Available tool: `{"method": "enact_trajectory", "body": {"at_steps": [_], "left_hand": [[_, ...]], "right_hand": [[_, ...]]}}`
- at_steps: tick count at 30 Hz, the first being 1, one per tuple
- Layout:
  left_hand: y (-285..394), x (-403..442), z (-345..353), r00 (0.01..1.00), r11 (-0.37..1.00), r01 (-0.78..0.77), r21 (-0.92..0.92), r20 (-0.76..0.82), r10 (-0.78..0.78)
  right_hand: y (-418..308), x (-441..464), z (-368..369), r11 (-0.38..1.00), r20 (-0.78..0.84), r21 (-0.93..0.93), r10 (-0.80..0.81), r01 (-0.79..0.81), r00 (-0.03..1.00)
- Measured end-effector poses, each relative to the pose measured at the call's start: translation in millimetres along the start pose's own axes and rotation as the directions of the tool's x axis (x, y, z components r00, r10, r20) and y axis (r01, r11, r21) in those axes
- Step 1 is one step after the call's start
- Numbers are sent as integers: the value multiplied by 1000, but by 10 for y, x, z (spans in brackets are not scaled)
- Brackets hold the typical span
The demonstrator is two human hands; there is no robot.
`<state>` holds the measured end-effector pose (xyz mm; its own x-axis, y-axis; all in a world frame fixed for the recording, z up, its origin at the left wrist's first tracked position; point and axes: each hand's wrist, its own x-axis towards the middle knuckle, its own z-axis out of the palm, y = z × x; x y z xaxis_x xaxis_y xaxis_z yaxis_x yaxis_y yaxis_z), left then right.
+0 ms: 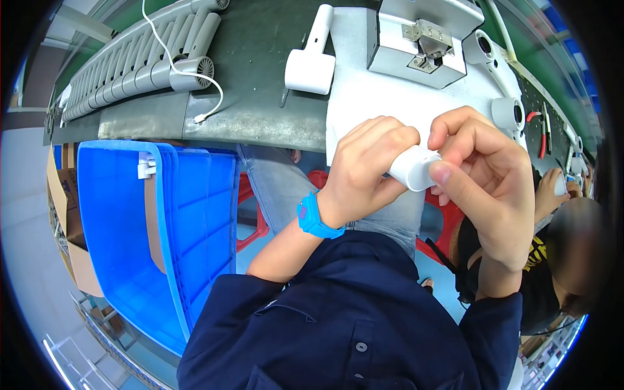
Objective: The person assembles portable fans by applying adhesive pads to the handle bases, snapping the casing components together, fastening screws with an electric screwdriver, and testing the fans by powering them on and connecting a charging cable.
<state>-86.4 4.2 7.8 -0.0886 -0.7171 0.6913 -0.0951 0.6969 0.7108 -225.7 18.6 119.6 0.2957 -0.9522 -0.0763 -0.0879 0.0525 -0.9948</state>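
My left hand point(365, 168) wraps around a white cylindrical plastic part point(412, 168), with its round end facing right. My right hand point(486, 177) has its thumb and fingertips pinched at that round end, and whatever lies between them is hidden. Most of the part is covered by my left fingers. Beyond my hands, on the white sheet point(364, 97), stands a metal fixture point(422, 49) with a hinged clamp on its face. To its left lies a white hair dryer-shaped housing point(311, 68).
Grey hair dryer-shaped housings point(149, 71) lie in a row at the left, with a white cable point(174, 65) across them. More white housings point(507, 112) and red-handled pliers point(543, 133) are at the right. A blue crate point(162, 227) stands at my left; a co-worker point(552, 260) sits at my right.
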Motion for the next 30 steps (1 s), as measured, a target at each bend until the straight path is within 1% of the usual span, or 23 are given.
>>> {"method": "enact_trajectory", "body": {"at_steps": [4,6,7,8,10,11,12,13,14,15,17,18,21,22,23,25,26,27,28,29,30], "left_hand": [[-1,-4,12,1000,1000,2,-1,13,-2],[1,-12,27,1000,1000,-3,-7,25,3],[8,-20,36,1000,1000,-5,-11,10,5],[16,-23,46,1000,1000,-7,-14,-5,7],[19,-7,31,1000,1000,1,-11,9,-1],[22,2,14,1000,1000,12,-2,17,-12],[16,4,-6,1000,1000,4,-3,18,-4],[7,-11,-30,999,1000,12,-8,37,-12],[0,-17,-46,998,1000,22,-13,56,-21],[-5,-9,-57,998,1000,19,-12,60,-18],[-8,4,-72,999,1000,17,-21,43,-16],[-6,7,-74,999,1000,15,-18,45,-15],[-7,7,-79,998,999,32,-13,55,-31],[-11,-4,-77,998,999,34,-24,56,-33],[-13,-10,-81,998,999,37,-34,55,-35],[-8,-3,-92,997,999,49,-12,64,-48],[-1,-1,-97,995,998,60,5,78,-60],[6,-6,-104,995,998,59,7,79,-59],[9,-10,-111,995,998,47,48,80,-51],[3,0,-96,996,997,24,77,83,-31],[16,-5,-78,996,997,37,71,77,-43]], "right_hand": [[-12,-3,-47,998,-4,-63,-32,31,999],[-83,-13,-136,934,58,-356,8,13,998],[-80,-6,-202,934,53,-357,7,12,999],[-71,19,-289,875,109,-483,107,-42,988],[-11,102,-392,843,221,-533,223,-74,949],[48,107,-385,842,217,-534,221,-74,951],[119,118,-372,955,254,-261,210,-142,944],[208,125,-357,978,290,35,187,-206,939],[336,119,-339,977,253,183,64,-112,965],[316,111,-328,977,251,186,60,-109,966],[258,93,-260,986,186,88,125,-143,974],[273,92,-211,992,193,87,75,-93,978],[211,119,-107,991,153,100,69,-85,986],[178,127,-104,978,174,159,105,-133,979],[189,124,-92,978,179,159,102,-131,978],[227,81,-58,992,100,107,50,-60,994],[230,55,-40,992,104,109,48,-60,993],[227,26,-21,999,36,36,28,-30,999],[219,7,-11,999,-37,-42,1,-2,999],[256,-5,-8,999,-55,-50,-10,8,998],[321,-11,-30,987,-8,-130,-96,94,995]]}}
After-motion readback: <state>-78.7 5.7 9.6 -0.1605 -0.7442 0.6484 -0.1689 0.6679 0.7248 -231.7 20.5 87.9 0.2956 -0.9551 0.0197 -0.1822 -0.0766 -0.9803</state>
